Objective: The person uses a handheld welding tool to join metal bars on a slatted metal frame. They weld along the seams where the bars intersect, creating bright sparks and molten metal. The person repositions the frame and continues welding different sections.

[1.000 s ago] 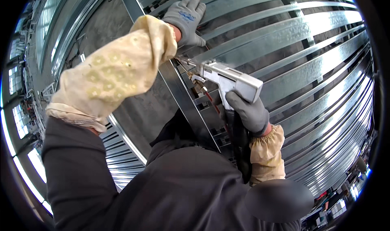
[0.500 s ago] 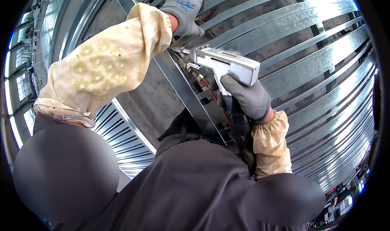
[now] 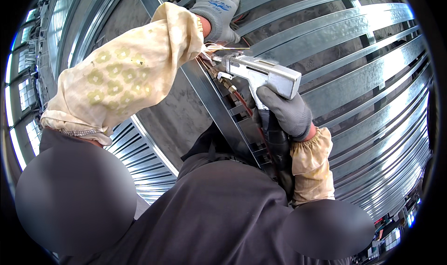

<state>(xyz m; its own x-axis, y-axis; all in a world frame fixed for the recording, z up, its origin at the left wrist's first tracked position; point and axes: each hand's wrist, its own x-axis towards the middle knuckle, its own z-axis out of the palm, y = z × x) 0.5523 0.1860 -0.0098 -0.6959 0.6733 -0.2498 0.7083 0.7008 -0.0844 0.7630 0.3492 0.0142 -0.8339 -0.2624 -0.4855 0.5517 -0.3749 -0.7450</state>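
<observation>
My right hand (image 3: pixel 286 111), in a grey glove, is closed round the grip of a silver pistol-shaped welding gun (image 3: pixel 265 76). The gun's nozzle points to the upper left and meets the steel frame near its long side bar (image 3: pixel 209 97). Bright sparks (image 3: pixel 214 48) fly from the nozzle tip, which is partly hidden by glare and my left sleeve. Beyond the tip, my gloved left hand (image 3: pixel 216 8) lies on the metal slats, thumb apart from the stretched fingers. A black cable sleeve (image 3: pixel 277 148) runs down from the gun's grip.
Long galvanized slats (image 3: pixel 335 46) extend to the right across dark cross bars. A thin red hose (image 3: pixel 244 104) hangs beside the gun. Ribbed metal panels (image 3: pixel 139 158) lie at lower left, above a grey concrete floor (image 3: pixel 172 116). More long metal profiles (image 3: pixel 93 32) stand at upper left.
Sparks have appeared at the welding gun's tip. Both hands and the gun have shifted very slightly to the right in the picture; the grip is unchanged.
</observation>
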